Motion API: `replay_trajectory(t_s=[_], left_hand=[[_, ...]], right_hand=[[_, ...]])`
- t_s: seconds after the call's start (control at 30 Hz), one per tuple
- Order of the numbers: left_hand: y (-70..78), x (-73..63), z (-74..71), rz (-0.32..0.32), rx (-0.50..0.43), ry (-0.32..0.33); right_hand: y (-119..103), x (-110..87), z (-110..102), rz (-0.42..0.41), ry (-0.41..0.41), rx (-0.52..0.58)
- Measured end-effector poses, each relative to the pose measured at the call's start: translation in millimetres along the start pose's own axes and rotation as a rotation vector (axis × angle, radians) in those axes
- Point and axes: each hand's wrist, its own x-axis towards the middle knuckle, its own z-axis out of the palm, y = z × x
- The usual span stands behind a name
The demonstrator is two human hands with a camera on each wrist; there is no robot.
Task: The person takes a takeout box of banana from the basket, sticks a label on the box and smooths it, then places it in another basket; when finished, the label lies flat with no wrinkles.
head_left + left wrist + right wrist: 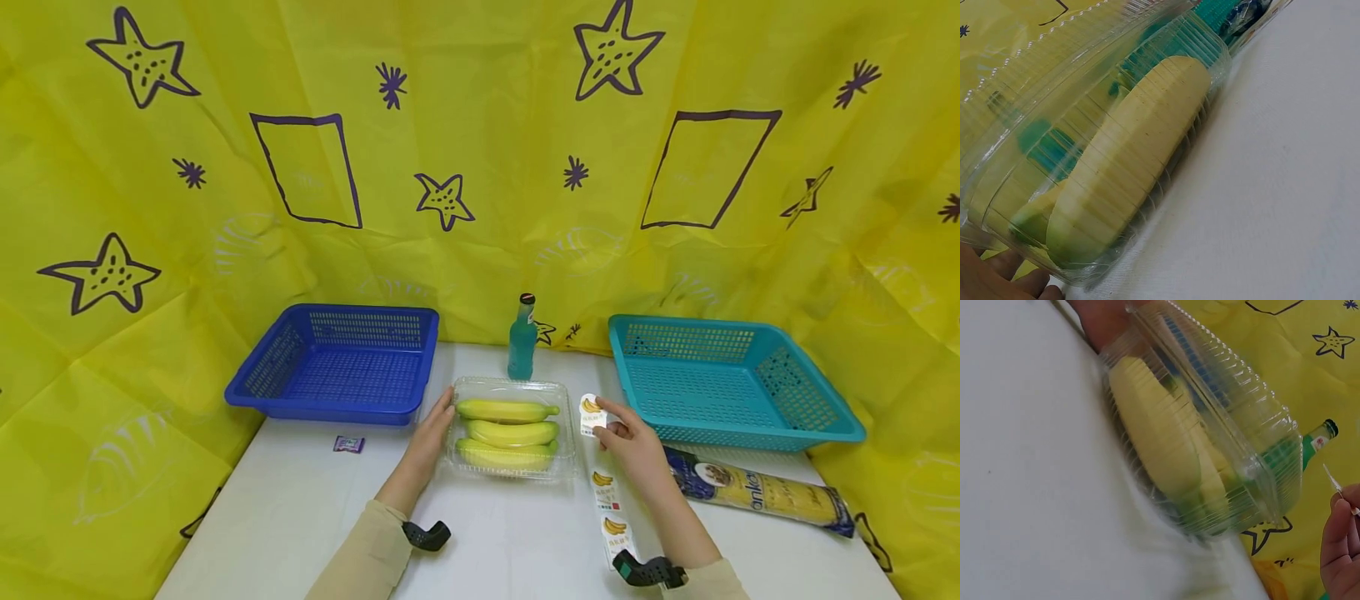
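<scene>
A clear plastic clamshell box with three bananas inside sits in the middle of the table, its lid down. Against its left side rests my left hand, fingers extended along the wall; in the left wrist view those fingers show at the box's lower corner. Between thumb and fingertips my right hand pinches a banana sticker, held just right of the box. Edge-on, that sticker looks like a thin white sliver in the right wrist view. Below it lies a strip of banana stickers.
A blue basket stands at the back left and a teal basket at the back right. Behind the box is a teal bottle. A pasta packet lies on the right, a small purple packet on the left.
</scene>
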Motion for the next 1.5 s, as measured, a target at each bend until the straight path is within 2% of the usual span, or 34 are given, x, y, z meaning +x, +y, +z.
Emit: replay_trajectory(t_s=[0.27,0.53,0.77,1.1,1.5], left_hand=[[-4.0,0.0,-0.2,0.015,0.014,-0.012],[-2.5,-1.1,0.6,0.01,0.009,-0.012],[-3.3,-1.1,-0.5,0.007,0.012,-0.018],[-3.0,-2.1,-0.5,0.001,0.003,-0.025],[-2.7,-1.6,-0.2,0.009,0.001,-0.029]], right_hand=[[-24,6.7,9,-0.004,-0.073,-0.018],[-43,19.9,31,-0.03,-0.15,-0.022],[-57,26.8,51,-0.032,-0.179,-0.035],[-61,35.5,75,0.05,-0.2,-0.047],[-64,34.5,90,0.043,-0.215,-0.138]])
